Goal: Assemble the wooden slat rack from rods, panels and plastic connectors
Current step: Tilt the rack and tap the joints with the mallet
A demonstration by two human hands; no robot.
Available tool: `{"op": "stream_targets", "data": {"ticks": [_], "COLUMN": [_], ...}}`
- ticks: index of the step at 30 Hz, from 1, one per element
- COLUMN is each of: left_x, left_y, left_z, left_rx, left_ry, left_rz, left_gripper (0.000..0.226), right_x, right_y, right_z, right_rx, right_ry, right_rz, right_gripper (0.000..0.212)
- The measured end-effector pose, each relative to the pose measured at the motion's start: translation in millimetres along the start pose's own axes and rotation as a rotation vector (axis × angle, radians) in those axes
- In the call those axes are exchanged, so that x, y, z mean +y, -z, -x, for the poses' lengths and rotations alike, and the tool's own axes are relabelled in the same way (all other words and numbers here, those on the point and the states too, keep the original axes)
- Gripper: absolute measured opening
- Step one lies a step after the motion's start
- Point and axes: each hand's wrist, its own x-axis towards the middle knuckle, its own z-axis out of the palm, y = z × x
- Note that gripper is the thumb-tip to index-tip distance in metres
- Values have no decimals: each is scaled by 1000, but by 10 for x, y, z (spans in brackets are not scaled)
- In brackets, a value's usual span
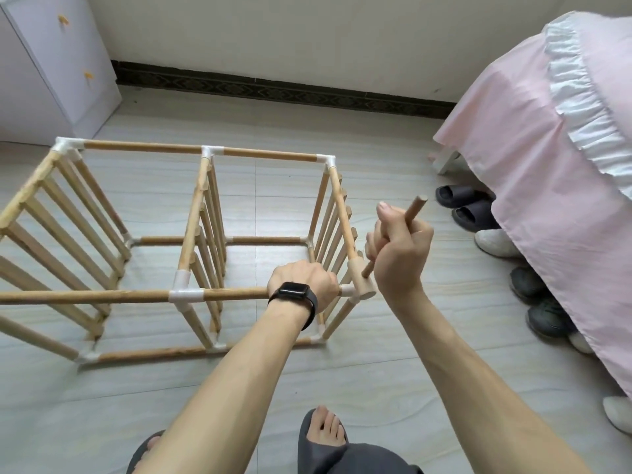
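- Fingers of the left hand (pixel 302 280) are clenched round the front top rod (pixel 102 296) of the rack (pixel 196 206), just beside its front right corner connector (pixel 347 290). A black watch (pixel 294 292) sits on that wrist.
- Fingers of the right hand (pixel 398 251) are wrapped round the handle of a wooden mallet (pixel 362 280), with the thumb uppermost and the handle end protruding above the fist.
- Mallet head lies at the front right top corner of the rack, against the corner connector; actual contact cannot be confirmed.
- Rack stands on the tiled floor (pixel 342 371): three upright slat panels joined by horizontal rods through white plastic connectors.
- Noted to the right: a bed with a pink cover (pixel 530 165), and shoes (pixel 472 210) at its foot.
- Noted at rear left: a white cabinet (pixel 51 63) against the wall.
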Motion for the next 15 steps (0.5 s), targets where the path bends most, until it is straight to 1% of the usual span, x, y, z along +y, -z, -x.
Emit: {"op": "stream_targets", "data": {"ticks": [2,3,5,7,9,10,12,13,14,15], "left_x": [7,8,22,20,6,5,-23,-55,-102,-168], "left_y": [3,5,24,36,98,121,181,225,287,358], "left_z": [-2,-4,30,72,135,190,290,327,361,358], "left_rx": [2,0,-18,-69,-176,-246,-404,-490,-560,-565], "left_ry": [25,25,5,-53,-97,-102,-162,-161,-120,-93], "left_rz": [28,33,6,-47,-59,-24,-38,-47,-21,-33], "left_gripper": [37,37,35,31,28,28,28,29,30,30], "right_x": [-87,-82,5,101,95,58,1,-18,-35,-51], "right_y": [19,32,58,116,188,230,281,285,272,248], "right_z": [-74,-80,11,103,89,85,75,67,62,46], "right_rx": [-19,-15,50,99,78,62,29,13,7,12], "right_ry": [62,83,57,-32,-90,-106,-96,-92,-91,-87], "right_rz": [-121,-143,-70,-13,-47,-56,-60,-65,-60,-37], "right_gripper": [52,50,50,51,51,51,50,50,51,52]}}
